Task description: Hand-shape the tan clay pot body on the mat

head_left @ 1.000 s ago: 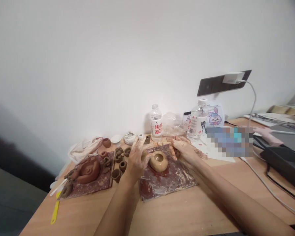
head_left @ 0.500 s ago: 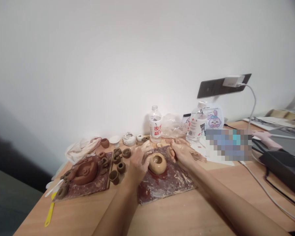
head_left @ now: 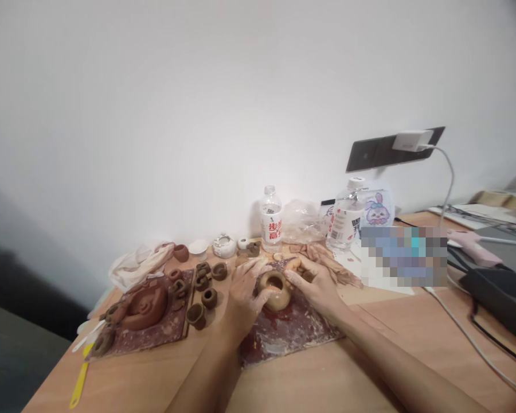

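A small round light-brown clay pot (head_left: pixel 278 300) with a wide mouth sits on a dark reddish, clay-smeared board (head_left: pixel 284 338). My left hand (head_left: pixel 246 289) curves round its left side, the thumb resting by the mouth. From the right, my right hand (head_left: pixel 313 284) has its thumb against the pot's upper right edge, with the other fingers bent beyond it. Both hands are closed about the pot, and its far side is partly hidden. Wet-looking reddish patches show on the board just in front of the pot.
Left of the hands lie several small brown clay pots (head_left: pixel 195 315) and a second board (head_left: pixel 155 341) bearing a reddish clay piece (head_left: pixel 148 304). Behind stand two plastic bottles (head_left: pixel 270 223) and a crumpled cloth (head_left: pixel 327 261). A yellow tool (head_left: pixel 79 381) lies front left; a white cable (head_left: pixel 460 338) crosses the right side.
My right hand has come in leftward, from apart to touching the pot. My left hand has closed further over its left side. The pot's mouth appears tipped more towards me.
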The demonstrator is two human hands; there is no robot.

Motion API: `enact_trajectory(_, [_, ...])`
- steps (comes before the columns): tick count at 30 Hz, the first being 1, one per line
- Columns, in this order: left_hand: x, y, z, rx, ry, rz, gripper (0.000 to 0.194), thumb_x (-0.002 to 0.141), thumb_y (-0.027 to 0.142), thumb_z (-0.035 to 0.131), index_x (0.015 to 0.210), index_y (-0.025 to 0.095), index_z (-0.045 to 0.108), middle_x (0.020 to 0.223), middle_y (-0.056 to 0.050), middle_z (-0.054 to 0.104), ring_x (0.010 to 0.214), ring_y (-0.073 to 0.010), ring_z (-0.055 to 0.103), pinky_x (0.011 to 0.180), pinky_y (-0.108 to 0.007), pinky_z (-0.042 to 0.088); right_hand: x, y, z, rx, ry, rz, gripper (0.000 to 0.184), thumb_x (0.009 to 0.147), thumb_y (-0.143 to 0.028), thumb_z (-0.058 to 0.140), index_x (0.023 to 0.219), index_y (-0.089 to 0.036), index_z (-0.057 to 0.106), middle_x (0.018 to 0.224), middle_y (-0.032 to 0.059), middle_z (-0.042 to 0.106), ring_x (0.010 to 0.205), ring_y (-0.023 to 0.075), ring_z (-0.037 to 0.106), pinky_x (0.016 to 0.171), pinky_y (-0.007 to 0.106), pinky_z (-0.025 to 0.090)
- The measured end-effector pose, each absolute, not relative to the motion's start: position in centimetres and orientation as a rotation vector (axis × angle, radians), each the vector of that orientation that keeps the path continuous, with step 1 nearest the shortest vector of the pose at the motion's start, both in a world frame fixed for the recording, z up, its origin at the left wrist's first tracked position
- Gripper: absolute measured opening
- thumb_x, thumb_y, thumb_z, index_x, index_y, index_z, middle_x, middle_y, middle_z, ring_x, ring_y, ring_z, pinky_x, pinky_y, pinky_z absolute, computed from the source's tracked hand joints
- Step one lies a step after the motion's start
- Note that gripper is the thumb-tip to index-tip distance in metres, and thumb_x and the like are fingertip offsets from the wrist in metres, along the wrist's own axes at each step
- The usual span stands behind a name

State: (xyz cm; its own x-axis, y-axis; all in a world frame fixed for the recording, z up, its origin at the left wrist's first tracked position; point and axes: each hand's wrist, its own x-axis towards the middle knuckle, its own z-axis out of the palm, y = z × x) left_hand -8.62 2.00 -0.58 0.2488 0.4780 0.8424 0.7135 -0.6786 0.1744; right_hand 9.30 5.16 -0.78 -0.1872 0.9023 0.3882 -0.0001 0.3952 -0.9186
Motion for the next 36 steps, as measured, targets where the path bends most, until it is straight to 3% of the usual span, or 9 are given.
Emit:
enact_trajectory(3, [-8.4,1.7,-0.4,-2.292,-1.083,-1.393,0.034,0.087,0.023,0.061,0.12,0.017,0.056,0.112,-0.012,0.069,0.111,-0.0256,0.063,0.094,-0.041,0.053,9.1,4.6,-0.7,-0.832,-1.6,1.024,0.046,0.086,-0.05,0.054,0.05,-0.021,0.05,0.043,-0.0009,0.051,0.043,0.0132,0.048,0.049,0.027,0.042])
enact_trajectory(5, [-8.2,1.5,-0.3,-2.302,-1.046,-1.402,0.036,0.085,0.023,0.064,0.119,0.016,0.056,0.111,-0.012,0.069,0.111,-0.0256,0.062,0.094,-0.04,0.053,9.0,4.3,-0.5,-0.806,-1.61,1.001,0.041,0.086,-0.046,0.055,0.054,-0.021,0.056,0.049,0.0005,0.057,0.048,0.0143,0.053,0.051,0.027,0.044])
enact_trajectory(8, [-8.0,1.3,-0.2,-2.306,-0.991,-1.398,0.04,0.085,0.027,0.066,0.121,0.015,0.054,0.108,-0.013,0.069,0.108,-0.0259,0.063,0.092,-0.041,0.054,9.0,4.0,-0.1,-0.769,-1.618,0.979,0.015,0.078,-0.036,0.066,0.076,-0.021,0.067,0.073,0.0035,0.069,0.066,0.0179,0.063,0.06,0.028,0.049])
enact_trajectory(10, [-7.9,1.2,-0.1,-2.297,-0.984,-1.411,0.041,0.086,0.029,0.064,0.123,0.016,0.053,0.107,-0.013,0.07,0.107,-0.0261,0.064,0.091,-0.042,0.055,9.1,3.9,0.1,-0.769,-1.621,0.996,0.015,0.073,-0.032,0.071,0.082,-0.02,0.068,0.079,0.004,0.07,0.068,0.0181,0.063,0.06,0.028,0.049])
enact_trajectory(16, [-8.0,0.8,0.2,-2.292,-0.958,-1.457,0.027,0.087,0.018,0.061,0.114,0.017,0.059,0.098,-0.009,0.072,0.103,-0.0246,0.065,0.09,-0.041,0.054,9.0,3.7,-0.2,-0.77,-1.686,0.981,0.02,0.076,-0.034,0.068,0.063,-0.021,0.063,0.061,0.0018,0.064,0.055,0.015,0.055,0.05,0.025,0.043])
enact_trajectory(24, [-7.8,0.1,0.1,-2.232,-0.873,-1.563,0.033,0.085,0.004,0.056,0.116,0.017,0.056,0.097,-0.008,0.071,0.095,-0.0211,0.066,0.081,-0.036,0.058,8.6,3.8,-1.5,-0.702,-1.769,0.854,0.034,0.076,-0.044,0.071,0.056,-0.02,0.058,0.054,0.0004,0.059,0.049,0.0124,0.048,0.047,0.024,0.036])
enact_trajectory(30, [-7.4,-0.7,-0.3,-2.256,-0.952,-1.577,0.029,0.086,0.007,0.057,0.114,0.017,0.057,0.102,-0.01,0.071,0.1,-0.0209,0.067,0.085,-0.037,0.057,9.1,4.0,-1.2,-0.641,-1.818,0.78,0.038,0.076,-0.051,0.07,0.058,-0.02,0.057,0.053,-0.0004,0.057,0.048,0.0122,0.048,0.046,0.024,0.036])
enact_trajectory(36, [-7.6,-2.3,-1.2,-2.217,-0.883,-1.493,0.026,0.087,0.006,0.057,0.112,0.015,0.056,0.091,-0.008,0.074,0.1,-0.0219,0.067,0.086,-0.04,0.057,9.7,2.8,-1.3,-0.506,-1.959,0.612,0.021,0.086,-0.036,0.063,0.072,-0.02,0.063,0.061,0.0012,0.06,0.055,0.013,0.053,0.052,0.024,0.04])
